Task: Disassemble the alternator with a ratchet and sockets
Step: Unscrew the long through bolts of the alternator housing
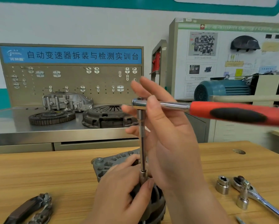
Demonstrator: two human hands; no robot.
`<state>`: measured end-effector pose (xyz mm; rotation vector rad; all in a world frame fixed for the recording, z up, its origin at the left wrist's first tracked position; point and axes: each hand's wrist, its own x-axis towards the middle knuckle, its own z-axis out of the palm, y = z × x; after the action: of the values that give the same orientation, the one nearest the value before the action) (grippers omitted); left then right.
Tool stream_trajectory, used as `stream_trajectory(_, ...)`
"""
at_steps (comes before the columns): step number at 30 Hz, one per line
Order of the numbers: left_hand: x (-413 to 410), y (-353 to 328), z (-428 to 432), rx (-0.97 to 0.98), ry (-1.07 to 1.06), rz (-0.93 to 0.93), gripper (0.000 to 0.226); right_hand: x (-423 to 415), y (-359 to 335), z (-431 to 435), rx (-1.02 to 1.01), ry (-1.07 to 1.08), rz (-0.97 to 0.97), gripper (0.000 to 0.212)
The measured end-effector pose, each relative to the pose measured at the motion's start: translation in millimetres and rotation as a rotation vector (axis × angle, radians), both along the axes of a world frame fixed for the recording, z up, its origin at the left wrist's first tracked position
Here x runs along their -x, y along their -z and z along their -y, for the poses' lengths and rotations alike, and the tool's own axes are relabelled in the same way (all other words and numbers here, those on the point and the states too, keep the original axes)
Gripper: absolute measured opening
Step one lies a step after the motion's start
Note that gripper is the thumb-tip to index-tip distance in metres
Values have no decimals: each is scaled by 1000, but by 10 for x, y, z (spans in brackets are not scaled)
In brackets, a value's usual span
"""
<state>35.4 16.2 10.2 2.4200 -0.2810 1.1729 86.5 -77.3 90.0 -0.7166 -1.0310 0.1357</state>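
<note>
The grey alternator [106, 165] lies on the wooden table [38, 172], partly hidden by my hands. A socket [142, 176] on a long extension bar [142, 143] stands upright on it. On top sits the ratchet [232, 113], its red and black handle pointing right. My left hand [119, 188] grips the alternator, thumb against the socket. My right hand [171, 135] is raised at the ratchet head with straight, spread fingers behind it and the thumb lying across its front.
A loose socket [222, 185], a second chrome ratchet [261, 199] and another socket [243, 202] lie at the right. A dark hand tool [32, 209] lies at the lower left. Behind, a steel bench holds a clutch cover [106, 117], flywheel [52, 117] and housing [66, 101].
</note>
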Motion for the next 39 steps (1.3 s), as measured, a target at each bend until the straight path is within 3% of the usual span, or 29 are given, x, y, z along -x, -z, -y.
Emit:
stream_trajectory(2, -6, -11, -2, -7, 2, 22, 24, -9, 7, 0, 9, 65, 46, 27)
stream_trajectory(10, 9, -4, -12, -22, 32, 7, 36, -34, -15, 11, 31, -119, -78, 39)
stream_trajectory(15, 2, 7, 2, -15, -11, 36, 20, -35, -12, 20, 15, 18, 22, 26)
stream_trajectory(18, -2, 20, -5, -26, -33, 19, 23, -32, -2, 19, -5, 84, 71, 25)
stream_trajectory(26, -24, 33, -17, -13, 5, 31, 31, -58, 1, 6, 90, -125, -47, 43)
stream_trajectory(31, -45, 40, -19, -21, -42, 53, 26, -36, 7, -9, 45, 68, 75, 22)
stream_trajectory(33, -43, 41, -21, -36, -48, 60, 25, -21, 13, -24, 23, 97, 110, 24)
stream_trajectory(35, -37, 37, -16, -58, -59, 75, 26, -17, 8, -39, 28, 19, 76, 22)
stream_trajectory(39, -38, 23, -9, -39, 12, 90, 28, -71, 10, -14, 54, -129, -27, 41)
